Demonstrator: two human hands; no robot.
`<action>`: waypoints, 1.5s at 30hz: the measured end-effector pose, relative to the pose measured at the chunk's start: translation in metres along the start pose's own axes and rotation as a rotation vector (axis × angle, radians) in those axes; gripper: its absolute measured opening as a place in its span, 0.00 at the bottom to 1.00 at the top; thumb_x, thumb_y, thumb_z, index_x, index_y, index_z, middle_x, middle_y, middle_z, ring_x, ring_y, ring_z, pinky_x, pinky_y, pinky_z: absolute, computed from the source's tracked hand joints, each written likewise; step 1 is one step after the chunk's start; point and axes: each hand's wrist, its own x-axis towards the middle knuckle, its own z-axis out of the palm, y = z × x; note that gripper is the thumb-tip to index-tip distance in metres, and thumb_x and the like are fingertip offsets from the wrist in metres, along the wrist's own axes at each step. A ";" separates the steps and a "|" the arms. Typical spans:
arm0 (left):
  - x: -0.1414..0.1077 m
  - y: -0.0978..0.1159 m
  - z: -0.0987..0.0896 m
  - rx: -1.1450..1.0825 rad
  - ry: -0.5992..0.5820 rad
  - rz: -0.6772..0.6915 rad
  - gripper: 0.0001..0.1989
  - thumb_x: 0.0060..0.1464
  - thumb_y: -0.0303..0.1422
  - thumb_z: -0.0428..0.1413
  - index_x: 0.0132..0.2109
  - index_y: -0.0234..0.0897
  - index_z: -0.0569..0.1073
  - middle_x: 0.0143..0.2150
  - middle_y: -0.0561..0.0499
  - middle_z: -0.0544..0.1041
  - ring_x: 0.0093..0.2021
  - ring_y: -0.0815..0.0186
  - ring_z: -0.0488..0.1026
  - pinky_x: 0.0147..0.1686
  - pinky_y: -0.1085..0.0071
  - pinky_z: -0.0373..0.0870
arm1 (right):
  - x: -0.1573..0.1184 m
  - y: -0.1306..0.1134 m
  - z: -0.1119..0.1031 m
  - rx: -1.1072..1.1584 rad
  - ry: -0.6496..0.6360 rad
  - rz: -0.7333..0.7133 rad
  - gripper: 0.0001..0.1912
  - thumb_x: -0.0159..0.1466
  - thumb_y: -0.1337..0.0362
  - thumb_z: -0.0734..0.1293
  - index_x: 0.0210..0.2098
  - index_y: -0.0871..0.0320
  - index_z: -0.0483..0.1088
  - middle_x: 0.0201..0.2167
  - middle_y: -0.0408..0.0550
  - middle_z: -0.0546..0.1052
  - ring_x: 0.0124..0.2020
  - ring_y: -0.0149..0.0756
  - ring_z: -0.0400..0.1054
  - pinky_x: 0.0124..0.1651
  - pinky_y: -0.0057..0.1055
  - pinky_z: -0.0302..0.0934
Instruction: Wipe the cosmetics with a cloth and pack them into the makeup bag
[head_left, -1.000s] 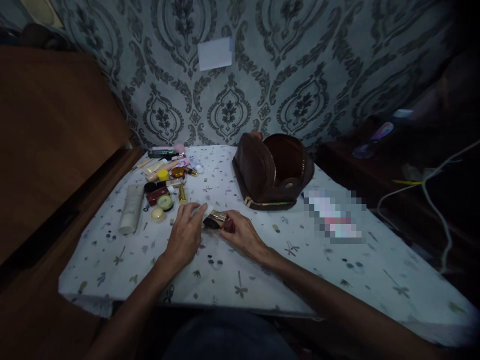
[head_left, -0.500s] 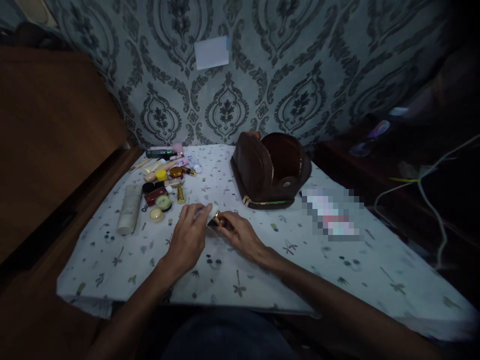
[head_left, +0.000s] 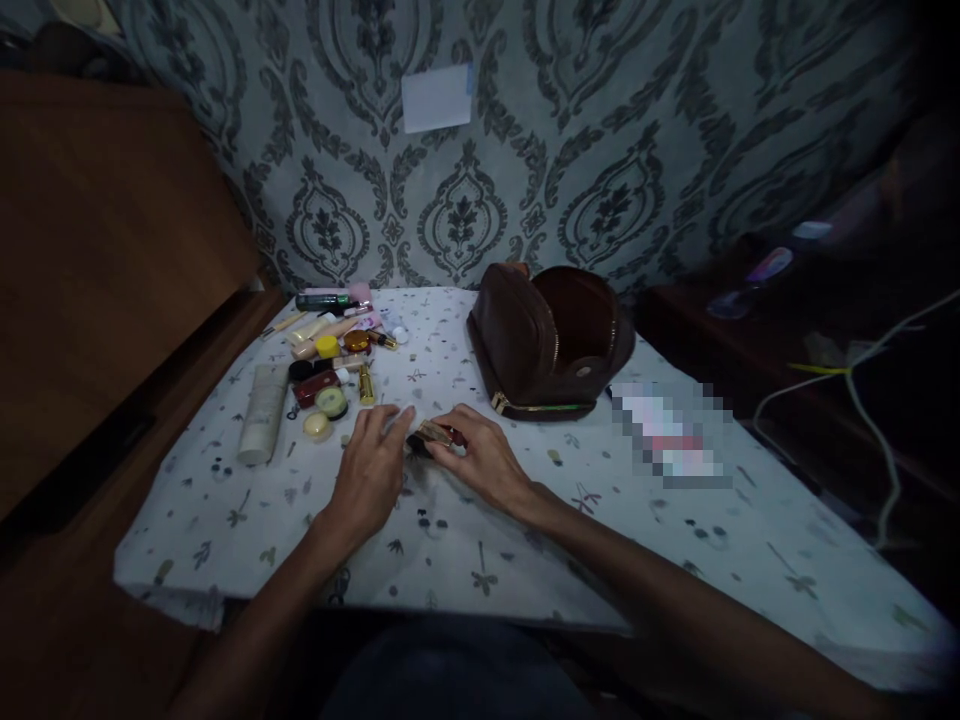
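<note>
My right hand (head_left: 484, 460) is closed around a small gold and dark cosmetic item (head_left: 430, 436), fingers and thumb gripping its right end. A dark reddish part shows beside those fingers. My left hand (head_left: 371, 460) is at the item's left end with its fingers bent, close to a small whitish piece; what its fingertips hold is hidden. Left of the hands lie a gold tube (head_left: 365, 384), a round pale-yellow jar (head_left: 316, 427) and a green-topped jar (head_left: 331, 403). A brown zippered cosmetic bag (head_left: 517, 340) stands unzipped beyond my right hand.
A grey squeeze tube (head_left: 262, 415) and several cosmetics, including a yellow-capped bottle (head_left: 327, 346) and a dark green tube (head_left: 321, 301), spread over the table's left side. A pixelated item (head_left: 671, 430) lies at right. Cables (head_left: 870, 420) hang beyond the table's right edge.
The gold and dark item has turned and shows more of its side between my hands. My right fingers have shifted along it. The view has swung slightly left.
</note>
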 end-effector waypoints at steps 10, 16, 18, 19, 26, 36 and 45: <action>0.000 0.008 0.000 0.076 -0.002 0.054 0.23 0.57 0.17 0.46 0.59 0.29 0.67 0.51 0.37 0.69 0.50 0.53 0.64 0.48 0.54 0.72 | -0.016 0.020 0.014 -0.002 -0.088 0.156 0.06 0.56 0.70 0.69 0.29 0.58 0.66 0.31 0.43 0.69 0.30 0.33 0.63 0.34 0.29 0.58; 0.001 0.027 -0.002 0.106 -0.061 0.083 0.25 0.56 0.16 0.46 0.60 0.29 0.66 0.52 0.39 0.69 0.50 0.54 0.63 0.49 0.57 0.72 | -0.020 0.021 0.015 0.021 -0.093 0.129 0.07 0.62 0.66 0.65 0.29 0.56 0.62 0.29 0.43 0.69 0.31 0.35 0.63 0.35 0.30 0.57; 0.001 0.032 -0.003 0.089 -0.058 0.099 0.25 0.57 0.15 0.46 0.60 0.29 0.65 0.52 0.39 0.69 0.50 0.54 0.63 0.50 0.58 0.72 | -0.022 0.021 0.013 -0.006 -0.095 0.101 0.05 0.63 0.65 0.64 0.31 0.56 0.63 0.30 0.44 0.70 0.33 0.37 0.64 0.37 0.31 0.58; 0.002 0.034 -0.003 0.078 -0.051 0.105 0.25 0.57 0.16 0.46 0.60 0.29 0.65 0.52 0.39 0.69 0.50 0.55 0.63 0.50 0.58 0.72 | -0.022 0.021 0.011 -0.025 -0.092 0.086 0.05 0.63 0.64 0.64 0.32 0.56 0.63 0.31 0.45 0.70 0.34 0.38 0.64 0.38 0.32 0.59; 0.010 0.033 -0.013 -0.056 0.016 0.073 0.22 0.62 0.19 0.45 0.62 0.32 0.64 0.51 0.39 0.70 0.50 0.55 0.65 0.48 0.56 0.72 | -0.018 0.008 -0.010 -0.044 -0.058 -0.035 0.05 0.66 0.63 0.62 0.41 0.56 0.66 0.36 0.48 0.72 0.38 0.39 0.67 0.42 0.34 0.61; 0.004 0.020 -0.017 -0.095 0.036 0.021 0.23 0.61 0.19 0.45 0.61 0.36 0.65 0.49 0.41 0.70 0.50 0.56 0.67 0.48 0.56 0.72 | -0.003 -0.012 -0.026 -0.241 -0.238 -0.058 0.05 0.65 0.68 0.64 0.41 0.57 0.70 0.36 0.51 0.73 0.39 0.41 0.67 0.42 0.35 0.61; 0.000 0.018 -0.010 0.220 -0.008 0.065 0.23 0.56 0.17 0.46 0.58 0.28 0.67 0.51 0.36 0.71 0.48 0.51 0.65 0.44 0.54 0.72 | 0.012 -0.014 -0.007 -0.240 -0.214 0.012 0.04 0.61 0.70 0.67 0.37 0.59 0.71 0.33 0.48 0.72 0.34 0.36 0.66 0.39 0.31 0.59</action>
